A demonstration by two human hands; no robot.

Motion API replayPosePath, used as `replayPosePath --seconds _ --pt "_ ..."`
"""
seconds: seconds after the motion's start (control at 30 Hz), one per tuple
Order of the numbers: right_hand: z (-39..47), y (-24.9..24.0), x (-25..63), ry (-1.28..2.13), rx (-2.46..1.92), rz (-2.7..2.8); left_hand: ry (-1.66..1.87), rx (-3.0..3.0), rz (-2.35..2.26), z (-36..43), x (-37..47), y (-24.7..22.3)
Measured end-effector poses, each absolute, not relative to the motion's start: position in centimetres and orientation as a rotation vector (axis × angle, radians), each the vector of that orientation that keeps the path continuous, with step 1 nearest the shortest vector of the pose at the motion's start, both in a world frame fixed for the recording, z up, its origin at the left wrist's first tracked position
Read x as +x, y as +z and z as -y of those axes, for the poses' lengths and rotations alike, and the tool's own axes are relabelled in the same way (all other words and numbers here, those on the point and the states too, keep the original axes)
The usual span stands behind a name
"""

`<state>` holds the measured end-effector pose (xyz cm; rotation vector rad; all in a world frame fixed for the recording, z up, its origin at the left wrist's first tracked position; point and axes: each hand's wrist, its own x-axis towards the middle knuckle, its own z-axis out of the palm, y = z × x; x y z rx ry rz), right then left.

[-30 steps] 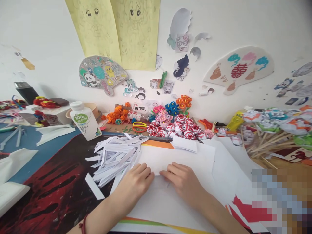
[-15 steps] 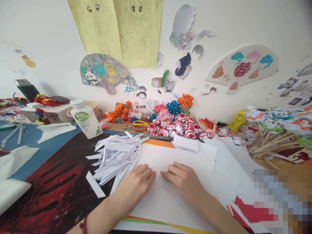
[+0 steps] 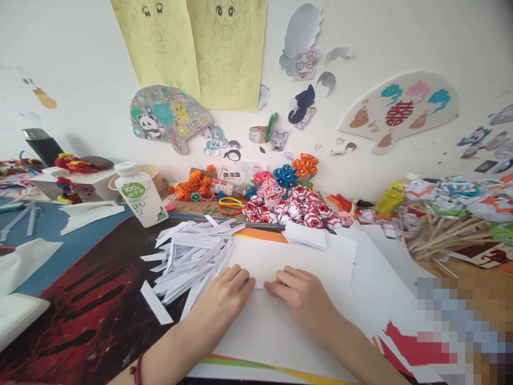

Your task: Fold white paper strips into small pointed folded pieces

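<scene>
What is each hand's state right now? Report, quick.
Left hand: fingers curled at the white paper; pinching or pressing, cannot tell.
Right hand: fingers curled at the same paper; likewise cannot tell.

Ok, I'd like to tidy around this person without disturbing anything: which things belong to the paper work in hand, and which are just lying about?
Likely in the work:
- white sheet under left hand and right hand
- piled white paper strips

Apparently just lying about:
- white bottle
- black flask
- red-and-white flowers
- orange flowers
</scene>
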<state>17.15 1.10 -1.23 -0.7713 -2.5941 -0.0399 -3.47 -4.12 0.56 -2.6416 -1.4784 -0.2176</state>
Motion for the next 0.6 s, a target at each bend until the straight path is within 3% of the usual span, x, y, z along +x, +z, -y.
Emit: replayPosePath --seconds 0.6 --pt "-0.98 -1.26 16.92 -0.093 -0.806 2.608 -0.179 -2.642 1.361 4.36 -3.29 0.67"
